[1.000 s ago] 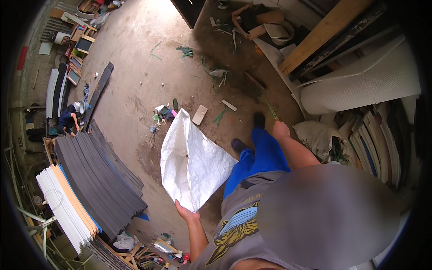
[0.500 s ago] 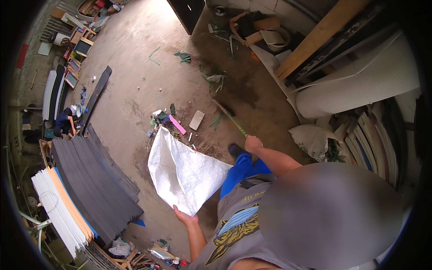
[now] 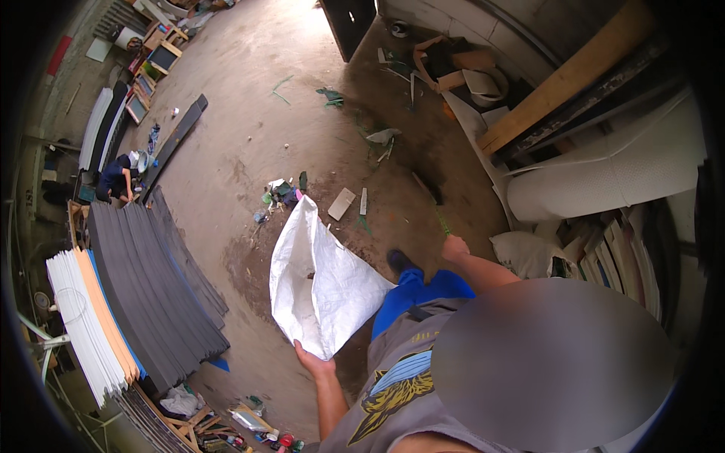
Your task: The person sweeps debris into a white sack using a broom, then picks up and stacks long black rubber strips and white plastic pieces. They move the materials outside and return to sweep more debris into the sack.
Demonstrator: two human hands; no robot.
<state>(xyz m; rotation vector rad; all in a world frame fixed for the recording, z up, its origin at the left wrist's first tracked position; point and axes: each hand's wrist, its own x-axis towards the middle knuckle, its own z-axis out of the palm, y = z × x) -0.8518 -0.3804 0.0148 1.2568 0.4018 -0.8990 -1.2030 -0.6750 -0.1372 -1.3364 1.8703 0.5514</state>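
In the head view, my left hand [image 3: 315, 364] grips the lower rim of a white woven sack [image 3: 347, 283], fingers closed on the edge. The sack's mouth gapes to the left, its upper corner beside a small litter heap [image 3: 283, 194]. My right hand [image 3: 455, 248] is wrapped round a thin green-handled stick [image 3: 443, 222]. The stick points away from me over the floor, and its dark far end is smeared by motion, so its kind cannot be made out. Between sack and stick lie a flat beige piece [image 3: 342, 204] and a narrow pale strip [image 3: 364, 201].
Stacked dark sheets [image 3: 155, 291] and white sheets [image 3: 87, 325] stand at left, where another person [image 3: 115, 180] crouches. Green scraps [image 3: 330, 97] litter the far floor. A large white roll [image 3: 604, 170], planks [image 3: 566, 75] and a filled white sack [image 3: 525, 253] line the right side.
The stick in my right hand has swung, its far end now farther right. The pink strip beside the heap is mostly out of sight. The whole view has shifted slightly; my left hand keeps the sack.
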